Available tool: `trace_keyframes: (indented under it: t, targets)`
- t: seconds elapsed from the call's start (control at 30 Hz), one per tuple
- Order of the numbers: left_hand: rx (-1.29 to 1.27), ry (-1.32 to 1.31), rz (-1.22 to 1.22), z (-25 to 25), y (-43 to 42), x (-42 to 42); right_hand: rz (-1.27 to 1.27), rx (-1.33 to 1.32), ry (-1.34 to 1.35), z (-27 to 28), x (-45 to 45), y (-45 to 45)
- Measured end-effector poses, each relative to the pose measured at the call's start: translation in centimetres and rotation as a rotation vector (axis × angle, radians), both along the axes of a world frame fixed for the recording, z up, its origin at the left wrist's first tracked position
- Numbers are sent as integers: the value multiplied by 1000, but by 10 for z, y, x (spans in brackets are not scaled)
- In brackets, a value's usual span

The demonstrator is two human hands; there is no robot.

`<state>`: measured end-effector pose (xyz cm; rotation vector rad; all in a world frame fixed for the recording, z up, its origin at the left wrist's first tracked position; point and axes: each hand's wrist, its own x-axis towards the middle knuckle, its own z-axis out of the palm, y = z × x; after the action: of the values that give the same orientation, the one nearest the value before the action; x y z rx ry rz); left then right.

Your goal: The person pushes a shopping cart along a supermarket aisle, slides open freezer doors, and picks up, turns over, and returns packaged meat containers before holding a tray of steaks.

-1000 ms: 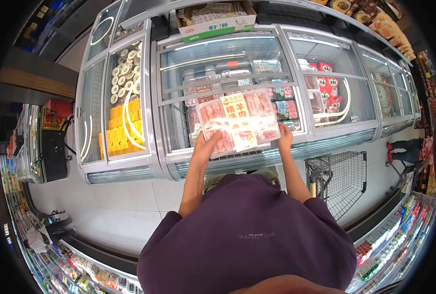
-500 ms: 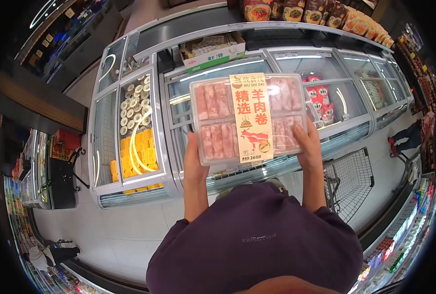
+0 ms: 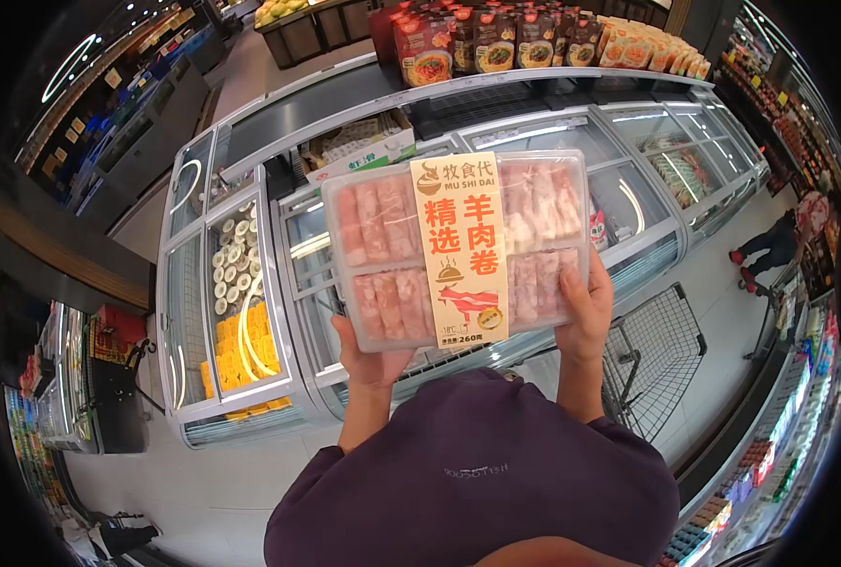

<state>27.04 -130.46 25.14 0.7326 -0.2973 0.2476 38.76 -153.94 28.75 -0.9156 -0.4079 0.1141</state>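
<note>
A clear plastic tray of lamb rolls (image 3: 537,203) is held up in front of my chest, its label side facing me. Pink rolls of meat show in rows on both sides of the cream paper band (image 3: 468,326), which carries orange lettering and a red animal picture. My left hand (image 3: 368,357) grips the lower left corner, thumb along the side. At the lower right edge my right hand (image 3: 586,307) holds the pack with its thumb on the front. The other fingers of both hands are mostly hidden behind the tray.
Glass-topped freezers (image 3: 297,246) run behind the pack, with yellow packages (image 3: 241,354) inside one. An open carton (image 3: 359,142) sits on the freezer ledge. Boxed noodles (image 3: 494,42) line the shelf above. A wire shopping cart (image 3: 657,354) stands at my right; a person (image 3: 784,236) is farther right.
The tray has come closer to me and shifted slightly left and down, still in both hands. My view has tilted up, showing more of the boxed goods shelf.
</note>
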Motion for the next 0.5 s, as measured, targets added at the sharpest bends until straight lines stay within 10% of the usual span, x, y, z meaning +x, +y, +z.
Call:
trace_keyframes:
  t: [0.17, 0.43, 0.5]
  targets:
    - [291, 148, 183, 18, -17, 4, -11, 10, 50, -2, 23, -7]
    - [1015, -599, 1912, 206, -32, -34, 30, 40, 95, -22, 58, -30]
    - [777, -1201, 1215, 256, -60, -66, 39, 31, 66, -24, 68, -34]
